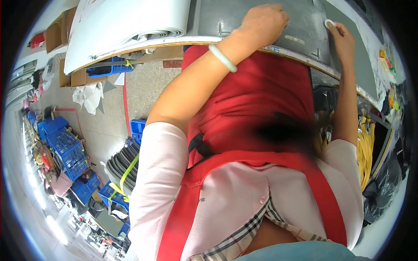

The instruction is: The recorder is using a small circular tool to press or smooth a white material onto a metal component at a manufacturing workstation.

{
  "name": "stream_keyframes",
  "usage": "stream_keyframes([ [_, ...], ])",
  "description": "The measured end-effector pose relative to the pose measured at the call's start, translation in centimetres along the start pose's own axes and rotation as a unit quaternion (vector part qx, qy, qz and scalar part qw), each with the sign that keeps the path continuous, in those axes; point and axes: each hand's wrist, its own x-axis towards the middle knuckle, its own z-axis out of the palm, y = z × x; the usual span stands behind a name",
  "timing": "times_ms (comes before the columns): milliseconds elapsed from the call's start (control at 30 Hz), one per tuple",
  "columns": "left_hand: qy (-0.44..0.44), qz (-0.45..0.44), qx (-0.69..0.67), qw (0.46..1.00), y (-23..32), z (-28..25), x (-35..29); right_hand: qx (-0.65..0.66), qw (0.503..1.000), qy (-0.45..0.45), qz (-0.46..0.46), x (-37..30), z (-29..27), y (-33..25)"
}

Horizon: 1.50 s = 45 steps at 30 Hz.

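Grey sheet (261,24) under left hand (265,21)

Two open brown cardboard boxes (75,77) stand on the floor below the workbench's left end; another cardboard box (58,29) sits further back. Small red and yellow labels (383,54) lie by the bench's right edge.

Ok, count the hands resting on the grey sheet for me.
2. The left hand presses flat near the sheet's front edge; the right hand is further right, pinching a small white ring. None seems hidden.
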Motion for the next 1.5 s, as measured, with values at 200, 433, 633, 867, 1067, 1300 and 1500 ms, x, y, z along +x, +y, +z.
stream_keyframes([
  [200, -0.023, 0.045, 0.119, 0.992, -0.4, 1.7, 0.3, -0.084, 0.996, 0.039, 0.008, -2.2, -0.2, -1.9],
  [433, 0.011, -0.018, 0.106, 0.994, 0.9, 1.4, 0.3, -0.11, 0.984, -0.129, -0.062, -9.5, -1.7, -6.6],
  [633, 0.007, -0.028, 0.108, 0.994, 1.1, 1.1, 0.3, -0.15, 0.966, -0.144, -0.154, -10.4, -0.8, -7.7],
  [867, 0.003, -0.032, 0.101, 0.994, 1.3, 0.8, 0.3, -0.218, 0.949, -0.161, -0.161, -9.8, -1.9, -7.2],
  [1067, -0.01, -0.037, 0.111, 0.993, 1.3, 0.8, 0.5, -0.065, 0.99, -0.119, 0.048, -10.0, -0.8, -6.7],
  [1300, -0.017, -0.029, 0.113, 0.993, 0.8, 1.1, 0.1, -0.109, 0.937, -0.306, 0.126, -7.3, -3.5, -7.5],
  [1500, 0.02, -0.012, 0.122, 0.992, 0.2, 1.8, 0.0, -0.023, 0.989, -0.137, 0.052, 0.6, -0.8, -6.3],
])
